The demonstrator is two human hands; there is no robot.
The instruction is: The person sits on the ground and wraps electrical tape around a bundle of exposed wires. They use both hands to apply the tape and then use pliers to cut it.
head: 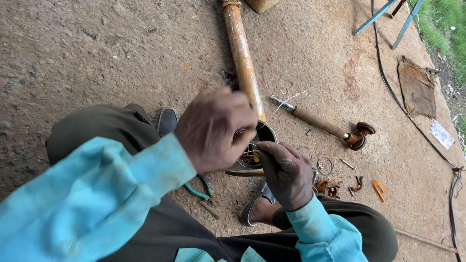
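Both hands are crowded right over the open end of a long rusty pipe (242,58), basically a submersible-motor-looking tube lying on the bare dirt ground (73,53). Its long axis runs from the top of the view down toward the person, tilted slightly so the near end sits a bit further right, and the round open mouth (264,133) points at the person's lap.

The left hand (216,128) is curled closed over the rim of that mouth, knuckles up, fingers tucked toward the opening; what exactly it pinches is hidden under the hand. The right hand (286,172) is closed too, fingertips pinching a thin wire or pin (253,153) at the lower edge of the opening.

Room to move is tight on the near side: both knees in dark trousers (97,131) bracket the pipe end, and sandals (167,120) sit just beside it. Teal-handled pliers (199,189) lie on the ground just under the left wrist. To the right it's cluttered, with a rusty shaft (318,121) lying diagonally near the pipe, plus small rings and bits (327,177) and an orange piece (379,189) just past the right hand. A black cable (403,104) runs down the far right edge, well apart. The left side of the pipe is open dirt.
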